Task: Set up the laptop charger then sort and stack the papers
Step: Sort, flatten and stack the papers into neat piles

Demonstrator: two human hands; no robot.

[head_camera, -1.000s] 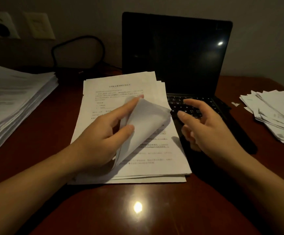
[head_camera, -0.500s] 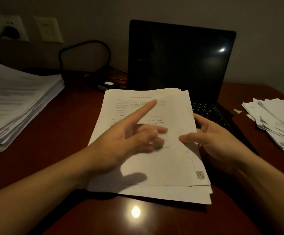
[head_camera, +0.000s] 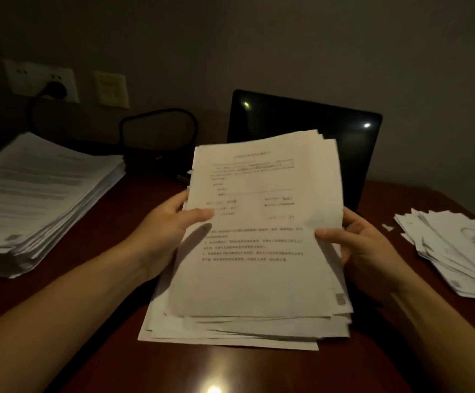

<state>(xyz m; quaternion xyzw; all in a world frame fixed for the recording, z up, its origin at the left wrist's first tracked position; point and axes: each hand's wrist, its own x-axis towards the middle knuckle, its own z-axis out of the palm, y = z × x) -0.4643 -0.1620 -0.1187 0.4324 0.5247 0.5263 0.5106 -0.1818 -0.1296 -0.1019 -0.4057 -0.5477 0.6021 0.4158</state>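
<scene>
A bundle of printed white papers (head_camera: 259, 251) is tilted up off the dark red desk, its top edge raised toward the laptop. My left hand (head_camera: 171, 222) grips its left edge with the thumb on the top sheet. My right hand (head_camera: 355, 245) grips its right edge the same way. Behind the bundle stands an open black laptop (head_camera: 352, 143) with a dark screen; its keyboard is hidden by the papers. A black charger cable (head_camera: 159, 117) loops behind on the desk, and a black plug (head_camera: 56, 89) sits in the wall socket.
A thick, tall stack of papers (head_camera: 40, 199) lies at the left on the desk (head_camera: 69, 279). A loose, fanned pile of sheets (head_camera: 457, 251) lies at the right edge. A second wall plate (head_camera: 111, 89) is beside the socket.
The bundle, which lay flat under my left hand, is now gripped at both sides and lifted toward me. The view has tilted up, showing more wall.
</scene>
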